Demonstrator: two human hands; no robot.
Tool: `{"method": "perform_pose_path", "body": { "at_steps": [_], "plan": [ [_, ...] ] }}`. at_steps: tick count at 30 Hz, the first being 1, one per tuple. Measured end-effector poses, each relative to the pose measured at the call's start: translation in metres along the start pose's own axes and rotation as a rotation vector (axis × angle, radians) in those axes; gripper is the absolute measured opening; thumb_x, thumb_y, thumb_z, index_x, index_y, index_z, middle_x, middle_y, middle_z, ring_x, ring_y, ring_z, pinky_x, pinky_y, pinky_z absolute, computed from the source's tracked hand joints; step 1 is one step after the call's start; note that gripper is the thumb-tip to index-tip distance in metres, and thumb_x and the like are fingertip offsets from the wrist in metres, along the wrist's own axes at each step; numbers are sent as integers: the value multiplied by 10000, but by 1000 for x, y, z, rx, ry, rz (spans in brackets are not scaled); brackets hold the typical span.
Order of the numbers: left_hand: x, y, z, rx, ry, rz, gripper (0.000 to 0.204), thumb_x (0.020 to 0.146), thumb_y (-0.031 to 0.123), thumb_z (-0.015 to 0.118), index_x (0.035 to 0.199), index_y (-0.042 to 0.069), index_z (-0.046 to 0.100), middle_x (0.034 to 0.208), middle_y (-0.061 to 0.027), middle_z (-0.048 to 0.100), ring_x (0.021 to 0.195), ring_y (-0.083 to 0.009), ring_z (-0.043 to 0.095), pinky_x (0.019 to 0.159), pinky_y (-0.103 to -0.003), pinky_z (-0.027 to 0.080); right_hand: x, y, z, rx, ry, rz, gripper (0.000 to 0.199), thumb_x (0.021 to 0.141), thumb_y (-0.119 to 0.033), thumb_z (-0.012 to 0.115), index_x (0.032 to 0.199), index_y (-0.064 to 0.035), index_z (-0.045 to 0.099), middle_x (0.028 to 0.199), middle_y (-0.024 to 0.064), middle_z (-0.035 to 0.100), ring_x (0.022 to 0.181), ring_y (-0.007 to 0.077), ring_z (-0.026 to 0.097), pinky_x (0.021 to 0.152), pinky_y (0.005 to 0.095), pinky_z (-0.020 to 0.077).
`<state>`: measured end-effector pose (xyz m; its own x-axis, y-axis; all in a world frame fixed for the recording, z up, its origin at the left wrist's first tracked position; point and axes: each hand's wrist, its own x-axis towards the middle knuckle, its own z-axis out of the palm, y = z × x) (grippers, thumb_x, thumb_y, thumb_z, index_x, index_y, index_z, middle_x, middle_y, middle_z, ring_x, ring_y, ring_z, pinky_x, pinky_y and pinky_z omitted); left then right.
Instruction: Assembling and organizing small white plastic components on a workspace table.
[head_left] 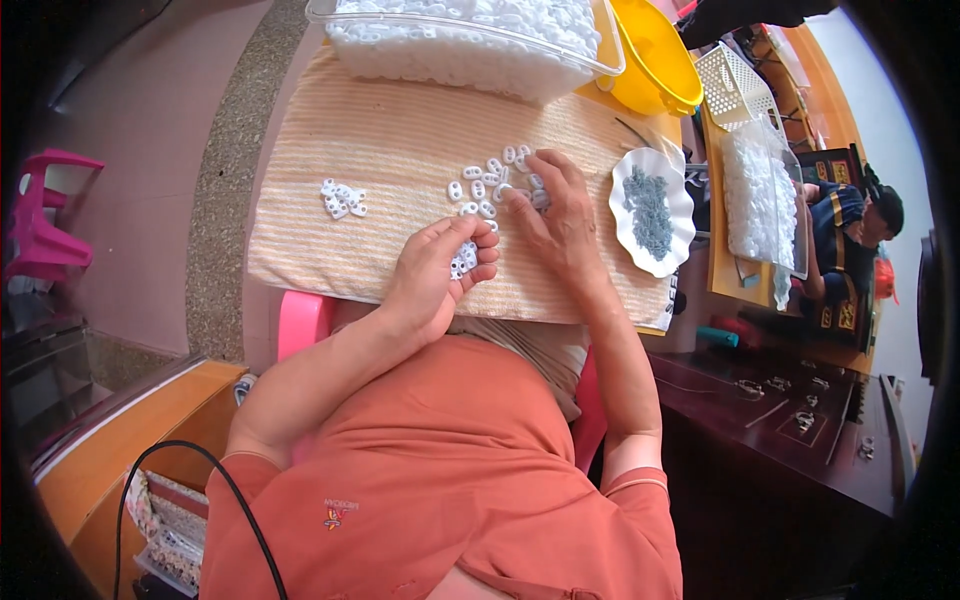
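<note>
Right now my left hand is cupped, palm up, over the near edge of the striped cloth, grasping a small stack of white plastic clips between fingers and thumb. My right hand lies flat on the cloth, its fingertips pressing on the loose white clips scattered just beyond; whether it pinches one I cannot tell. A smaller pile of clips sits well apart to the left. Beside my right hand stands a scalloped white dish of what seem to be small grey metal parts. Farther off are a clear tub full of white clips and a yellow bucket.
</note>
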<state>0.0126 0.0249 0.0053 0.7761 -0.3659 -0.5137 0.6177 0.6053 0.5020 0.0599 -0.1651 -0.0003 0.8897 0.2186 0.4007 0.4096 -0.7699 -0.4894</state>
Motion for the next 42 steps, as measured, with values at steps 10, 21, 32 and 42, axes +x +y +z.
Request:
{"method": "perform_pose_path", "body": {
  "at_steps": [10, 21, 32, 42],
  "plan": [
    [-2, -4, 0, 1, 21, 22, 213, 971, 264, 546, 984, 56, 590, 903, -47, 612, 784, -126, 589, 691, -257, 513, 16, -12, 16, 64, -69, -169, 435, 753, -217, 766, 1135, -67, 623, 1246, 161, 540, 1170, 383, 488, 949, 452, 452],
    [-1, -8, -1, -38, 54, 54, 196, 967, 253, 545, 962, 62, 585, 874, -44, 613, 766, -120, 589, 651, -260, 507, 31, -18, 16, -182, -234, -428, 250, 757, -191, 676, 1002, -140, 668, 1169, 82, 578, 1165, 312, 490, 986, 420, 412],
    [-2, -7, -3, -42, 23, 63, 192, 963, 249, 555, 959, 60, 588, 871, -41, 606, 766, -118, 580, 661, -257, 501, 19, -3, -14, -106, -169, -234, 292, 793, -271, 704, 998, -67, 665, 1117, 120, 608, 1123, 316, 528, 940, 418, 448],
    [-2, -9, -3, -34, 32, 66, 209, 962, 271, 564, 954, 63, 586, 858, -36, 604, 760, -116, 581, 664, -257, 504, 8, -7, -13, -207, -143, -292, 350, 793, -317, 717, 1060, -101, 650, 1190, 114, 556, 1173, 341, 489, 1004, 488, 393]
  ]
}}
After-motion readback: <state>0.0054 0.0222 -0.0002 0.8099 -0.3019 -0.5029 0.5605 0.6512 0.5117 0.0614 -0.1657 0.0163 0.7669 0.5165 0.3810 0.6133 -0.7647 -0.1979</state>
